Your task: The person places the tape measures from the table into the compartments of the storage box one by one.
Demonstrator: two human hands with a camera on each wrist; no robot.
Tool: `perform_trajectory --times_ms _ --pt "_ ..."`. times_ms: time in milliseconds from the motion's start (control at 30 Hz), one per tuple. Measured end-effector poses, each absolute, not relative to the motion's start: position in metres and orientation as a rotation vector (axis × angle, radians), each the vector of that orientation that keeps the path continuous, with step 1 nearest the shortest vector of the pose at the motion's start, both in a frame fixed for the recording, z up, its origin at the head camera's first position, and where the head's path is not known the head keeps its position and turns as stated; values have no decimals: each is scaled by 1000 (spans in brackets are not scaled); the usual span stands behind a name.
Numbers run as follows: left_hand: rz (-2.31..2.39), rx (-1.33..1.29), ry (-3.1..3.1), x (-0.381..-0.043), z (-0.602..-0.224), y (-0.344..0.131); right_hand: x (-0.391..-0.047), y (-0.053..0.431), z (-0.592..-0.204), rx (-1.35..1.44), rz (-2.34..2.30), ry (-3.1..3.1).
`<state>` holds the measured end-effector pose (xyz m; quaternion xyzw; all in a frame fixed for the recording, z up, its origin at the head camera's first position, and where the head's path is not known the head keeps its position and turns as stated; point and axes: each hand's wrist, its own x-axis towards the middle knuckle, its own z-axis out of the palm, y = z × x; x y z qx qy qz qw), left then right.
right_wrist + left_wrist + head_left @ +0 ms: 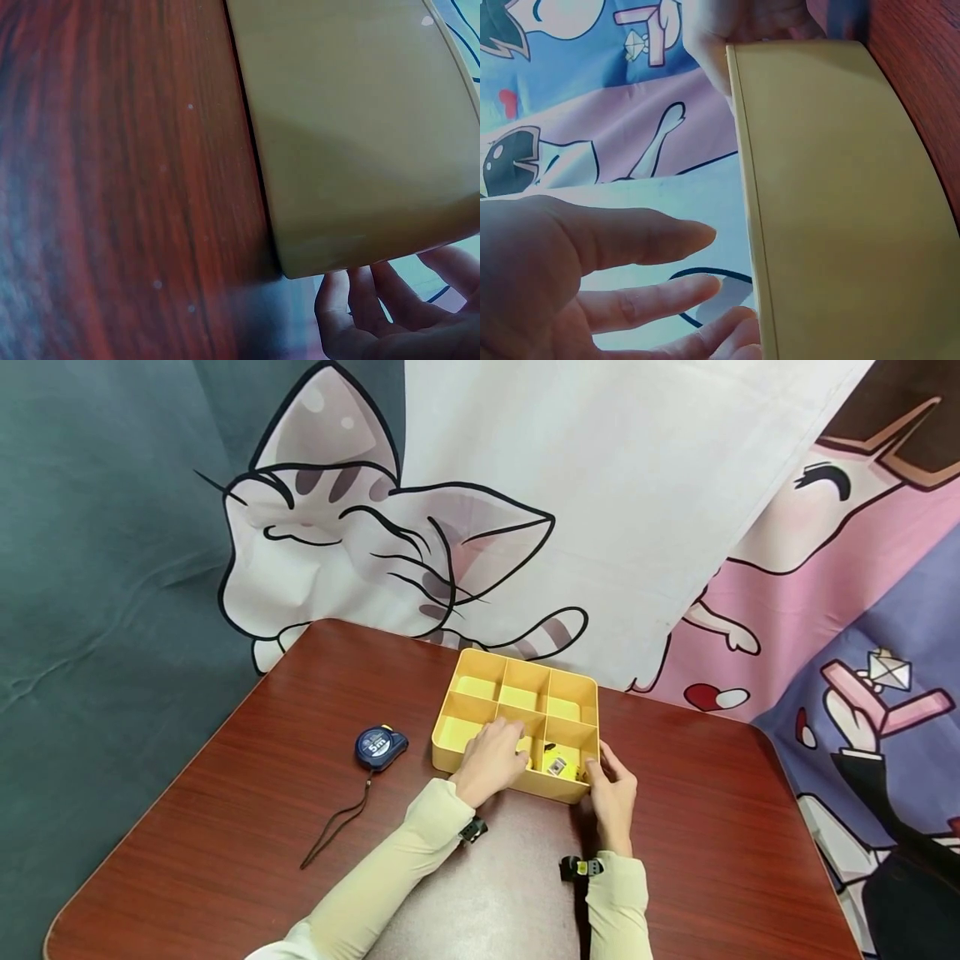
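Observation:
A yellow six-compartment organizer box (551,787) sits on the table. My left hand (491,764) reaches over its front wall, with the fingers above the front middle compartment. In the left wrist view, the thumb and fingers (645,238) stand apart beyond the front wall, and the wall hides some fingertips. At the front right corner, my right hand (615,797) holds the box, thumb by the rim and fingers along the outer side. A small yellow thing with a pale label (558,764) lies in the front right compartment. A bit of yellow shows beside the left fingers.
Left of the box lies a dark blue tape measure (380,748) with a cord (333,822) trailing toward the front. The reddish-brown wooden table (247,760) has rounded corners. Behind it hangs a cloth printed with cartoon figures (637,485).

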<state>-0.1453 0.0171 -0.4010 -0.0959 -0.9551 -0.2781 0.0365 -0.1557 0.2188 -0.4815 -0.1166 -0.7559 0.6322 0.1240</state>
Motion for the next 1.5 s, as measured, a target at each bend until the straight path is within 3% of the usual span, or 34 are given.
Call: perform_trajectory --times_ms 633,1500 --pt "-912 -206 -2873 -134 -402 -25 -149 215 -466 -341 1902 -2188" --pt "-987 -35 -2640 -110 -431 -91 -154 220 -483 -368 1871 -2196"
